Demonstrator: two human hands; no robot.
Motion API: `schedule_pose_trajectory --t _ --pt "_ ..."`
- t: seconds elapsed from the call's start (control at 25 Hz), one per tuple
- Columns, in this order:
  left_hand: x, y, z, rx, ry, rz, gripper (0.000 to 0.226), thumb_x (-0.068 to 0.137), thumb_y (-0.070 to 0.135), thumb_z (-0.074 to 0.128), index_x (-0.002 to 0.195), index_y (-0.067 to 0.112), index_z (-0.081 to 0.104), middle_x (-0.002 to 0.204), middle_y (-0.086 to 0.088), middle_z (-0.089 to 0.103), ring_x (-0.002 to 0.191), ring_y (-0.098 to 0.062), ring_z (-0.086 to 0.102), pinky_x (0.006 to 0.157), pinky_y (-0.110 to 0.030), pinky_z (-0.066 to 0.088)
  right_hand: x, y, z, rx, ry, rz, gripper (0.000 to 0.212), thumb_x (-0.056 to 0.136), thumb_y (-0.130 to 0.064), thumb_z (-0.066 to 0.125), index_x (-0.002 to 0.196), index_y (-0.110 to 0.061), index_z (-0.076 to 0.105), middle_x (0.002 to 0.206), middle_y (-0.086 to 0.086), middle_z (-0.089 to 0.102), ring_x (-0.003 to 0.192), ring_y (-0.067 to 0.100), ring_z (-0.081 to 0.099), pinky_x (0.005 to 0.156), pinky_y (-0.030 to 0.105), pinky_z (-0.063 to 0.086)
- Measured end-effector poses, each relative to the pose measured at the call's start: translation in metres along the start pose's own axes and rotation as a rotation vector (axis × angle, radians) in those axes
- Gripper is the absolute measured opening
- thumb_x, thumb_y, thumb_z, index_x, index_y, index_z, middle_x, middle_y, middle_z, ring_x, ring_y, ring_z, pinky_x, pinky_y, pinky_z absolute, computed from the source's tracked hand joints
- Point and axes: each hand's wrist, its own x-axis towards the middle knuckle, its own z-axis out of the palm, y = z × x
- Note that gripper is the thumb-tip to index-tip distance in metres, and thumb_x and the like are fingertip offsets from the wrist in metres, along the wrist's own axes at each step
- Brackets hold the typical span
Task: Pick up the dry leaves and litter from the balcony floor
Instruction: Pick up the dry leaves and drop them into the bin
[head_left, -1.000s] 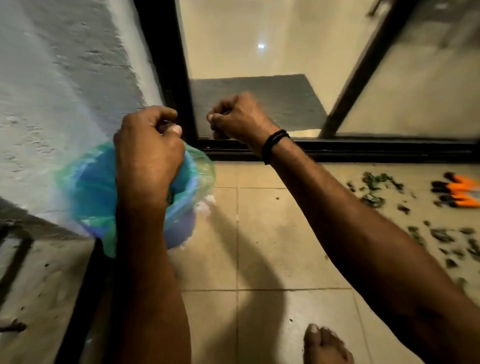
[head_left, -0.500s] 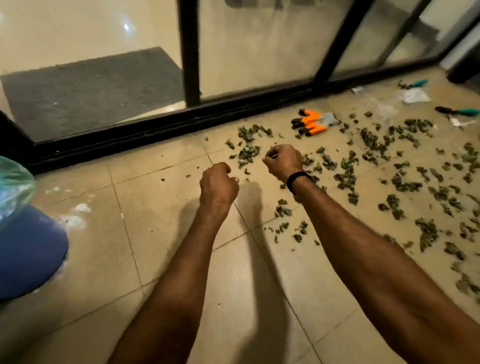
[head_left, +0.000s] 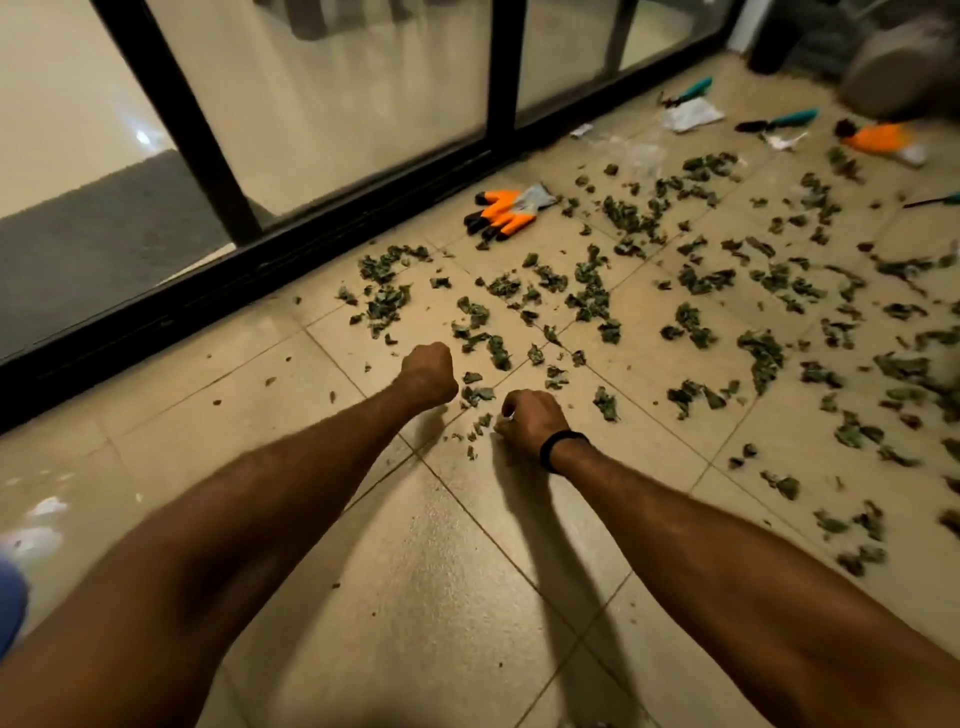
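Head view shows both arms reaching forward over the tiled floor (head_left: 447, 597), with the left hand (head_left: 428, 375) curled into a loose fist just above centre of the frame and the right hand (head_left: 530, 422), a black wristband (head_left: 561, 447) on it, bunched with its fingers turned down at the tiles. Whether either fist encloses anything cannot be told; the palms face away. Dry leaves (head_left: 587, 291) lie scattered from centre across to the right edge of the frame, the nearest few pieces lying between the two hands and just beside the right one. An orange-fingered glove (head_left: 506, 208) lies near the door track (head_left: 260, 280) above centre, a second orange glove (head_left: 878, 137) at upper right, and teal-handled tools (head_left: 779, 120) and scraps of white paper (head_left: 688, 114) sit beyond the leaves near the top right. Risk noted: the leaves look brittle, so a tight pinch would likely crumble them into fragments that are harder to gather and may lodge in the grout lines. Pieces close to the black track could be pushed into its groove by a careless sweep. Working bare-handed, with both gloves unused, invites scratches from stems. Only a blue edge at the lower left (head_left: 10, 603) shows; if that is the receptacle, carrying loose handfuls that far risks dropping them on cleared tiles.
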Motion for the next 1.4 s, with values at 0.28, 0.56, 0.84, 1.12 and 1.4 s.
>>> schedule_pose_trajectory --t 0.28,0.56,0.84,1.12,1.4 --pt "-0.046 -0.002 0.078 -0.219 0.082 0.155 0.071 0.084 0.016 0.066 0.148 0.020 0.037 0.129 -0.019 0.049 0.118 -0.037 0.050 0.096 -0.039 0.044 -0.019 0.000 0.026 -0.054 0.106 -0.005 0.017 0.094 -0.010 0.050 0.099 -0.009 0.066 0.107 0.014 0.062 0.100 0.032 0.057 0.089 0.041 0.050" --pt "-0.069 -0.018 0.125 -0.187 0.297 0.381 0.011 0.098 0.014 0.057 0.104 0.017 0.066 0.104 -0.005 0.058 0.098 -0.021 0.053 0.072 -0.027 0.043 0.010 0.024 -0.016 -0.020 -0.017 0.028 0.049 0.088 -0.024 0.069 0.135 -0.023 0.054 0.136 0.012 0.048 0.126 0.030 0.047 0.107 0.044 0.041" --pt "-0.039 -0.015 0.110 -0.447 0.492 0.120 0.013 0.095 0.005 0.054 0.104 0.012 0.059 0.105 -0.009 0.053 0.085 -0.020 0.051 0.072 -0.037 0.050 0.013 0.009 -0.007 0.084 0.192 -0.043 0.019 0.092 -0.013 0.061 0.110 -0.011 0.068 0.108 0.009 0.067 0.102 0.025 0.061 0.087 0.033 0.049" --pt "-0.016 -0.014 0.100 -0.433 0.460 0.110 0.015 0.088 0.001 0.059 0.098 0.011 0.052 0.105 -0.009 0.050 0.088 -0.026 0.051 0.073 -0.038 0.045 0.036 -0.016 0.006 -0.082 0.123 -0.163 0.024 0.096 -0.022 0.059 0.113 -0.011 0.070 0.112 0.013 0.062 0.106 0.029 0.057 0.091 0.034 0.045" --pt "-0.010 -0.014 0.111 -0.392 0.438 0.262 0.015 0.098 0.017 0.058 0.092 0.020 0.044 0.090 -0.001 0.048 0.085 -0.024 0.050 0.068 -0.030 0.035 0.066 -0.026 -0.018 0.036 0.205 -0.062 0.028 0.092 -0.004 0.055 0.117 -0.009 0.067 0.114 0.015 0.068 0.107 0.030 0.062 0.095 0.039 0.052"
